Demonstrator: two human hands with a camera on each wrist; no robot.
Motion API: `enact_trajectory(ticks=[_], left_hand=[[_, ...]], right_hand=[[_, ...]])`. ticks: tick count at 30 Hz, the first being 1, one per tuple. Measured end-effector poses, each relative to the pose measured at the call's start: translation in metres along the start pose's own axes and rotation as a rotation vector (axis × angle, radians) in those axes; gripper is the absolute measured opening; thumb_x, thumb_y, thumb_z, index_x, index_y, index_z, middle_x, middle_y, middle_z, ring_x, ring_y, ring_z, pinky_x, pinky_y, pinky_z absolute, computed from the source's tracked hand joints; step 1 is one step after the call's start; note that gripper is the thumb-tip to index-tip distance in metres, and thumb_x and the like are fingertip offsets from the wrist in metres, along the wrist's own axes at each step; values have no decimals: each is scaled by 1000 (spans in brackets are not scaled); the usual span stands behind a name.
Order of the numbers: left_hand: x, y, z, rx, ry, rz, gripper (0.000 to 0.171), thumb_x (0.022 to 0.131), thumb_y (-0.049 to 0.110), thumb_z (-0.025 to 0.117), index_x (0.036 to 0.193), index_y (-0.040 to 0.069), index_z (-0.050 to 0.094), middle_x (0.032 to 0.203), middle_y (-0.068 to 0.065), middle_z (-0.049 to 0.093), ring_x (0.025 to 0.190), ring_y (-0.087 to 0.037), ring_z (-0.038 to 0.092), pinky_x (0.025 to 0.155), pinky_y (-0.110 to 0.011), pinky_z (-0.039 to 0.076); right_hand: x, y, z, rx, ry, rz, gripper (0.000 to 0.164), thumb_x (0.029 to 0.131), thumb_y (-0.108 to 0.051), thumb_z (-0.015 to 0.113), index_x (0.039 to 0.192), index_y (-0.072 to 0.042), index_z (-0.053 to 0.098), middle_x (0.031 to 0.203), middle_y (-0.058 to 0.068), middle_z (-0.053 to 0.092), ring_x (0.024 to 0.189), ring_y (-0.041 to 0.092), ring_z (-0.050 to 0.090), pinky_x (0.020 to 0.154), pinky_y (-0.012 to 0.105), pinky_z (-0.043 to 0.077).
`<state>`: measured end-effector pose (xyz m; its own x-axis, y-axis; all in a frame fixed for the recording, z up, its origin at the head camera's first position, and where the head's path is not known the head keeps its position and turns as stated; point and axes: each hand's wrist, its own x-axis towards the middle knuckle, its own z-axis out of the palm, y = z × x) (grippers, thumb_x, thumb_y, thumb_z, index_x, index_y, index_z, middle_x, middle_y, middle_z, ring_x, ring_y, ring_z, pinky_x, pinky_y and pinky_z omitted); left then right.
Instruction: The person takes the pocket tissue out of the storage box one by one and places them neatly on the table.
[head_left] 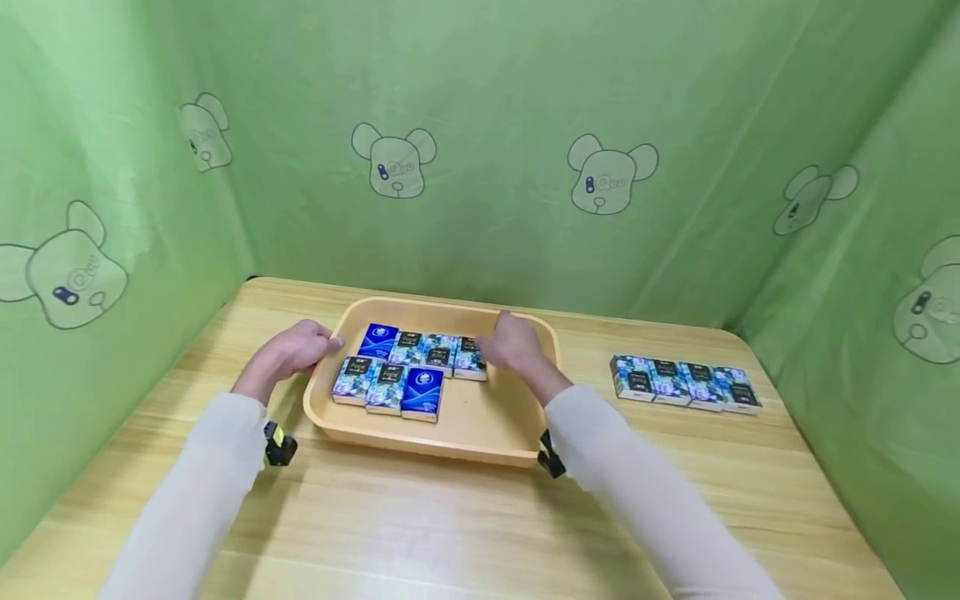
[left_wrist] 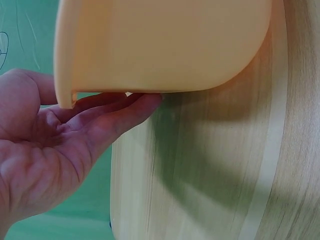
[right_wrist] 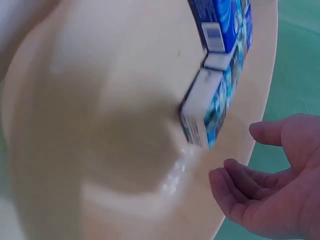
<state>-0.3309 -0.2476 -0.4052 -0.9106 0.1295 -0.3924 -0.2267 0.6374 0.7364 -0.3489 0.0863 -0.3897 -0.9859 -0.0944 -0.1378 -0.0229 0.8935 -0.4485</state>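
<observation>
A pale orange plastic tray holds two uneven rows of small pocket tissue packs, some plain blue, others with a blue floral print. My left hand grips the tray's left side, thumb over the rim; in the left wrist view the other fingers lie beneath the tray. Over the tray's far right part, my right hand is beside the end floral pack of the back row. In the right wrist view its fingers are loosely bent, with a gap between them and the pack.
To the right of the tray, several floral tissue packs lie in a row on the wooden table. Green curtains with bear-head drawings enclose the table's back and sides. Black wrist cameras sit at both cuffs.
</observation>
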Motion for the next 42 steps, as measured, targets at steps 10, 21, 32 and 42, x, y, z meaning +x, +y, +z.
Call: enact_trajectory(ticks=[10, 21, 32, 42], left_hand=[[-2, 0, -1, -26, -3, 5, 43, 106, 20, 46, 133, -13, 53, 111, -22, 69, 92, -22, 72, 82, -31, 61], [0, -1, 0, -19, 2, -1, 45, 107, 20, 45, 136, -14, 50, 118, -25, 67, 97, -24, 72, 85, -32, 60], [0, -1, 1, -9, 3, -3, 45, 107, 21, 45, 136, -13, 51, 115, -23, 68, 92, -20, 71, 82, -30, 60], [-2, 0, 1, -9, 11, -3, 45, 107, 21, 45, 136, -13, 52, 114, -23, 69, 90, -19, 70, 80, -28, 59]], right_hand=[[-5, -9, 22, -16, -69, -17, 73, 96, -37, 70, 149, 4, 41, 147, 24, 52, 131, 39, 55, 113, 47, 45], [-8, -5, 19, -97, -148, -32, 76, 93, -36, 73, 151, 1, 41, 148, 24, 52, 134, 39, 52, 116, 48, 41], [-10, -14, 7, -211, -277, -28, 69, 87, -12, 62, 152, -1, 40, 148, 22, 52, 119, 32, 57, 107, 43, 48], [-15, -21, 6, -237, -335, 35, 80, 96, -30, 61, 157, 6, 22, 154, 28, 41, 130, 39, 52, 110, 47, 45]])
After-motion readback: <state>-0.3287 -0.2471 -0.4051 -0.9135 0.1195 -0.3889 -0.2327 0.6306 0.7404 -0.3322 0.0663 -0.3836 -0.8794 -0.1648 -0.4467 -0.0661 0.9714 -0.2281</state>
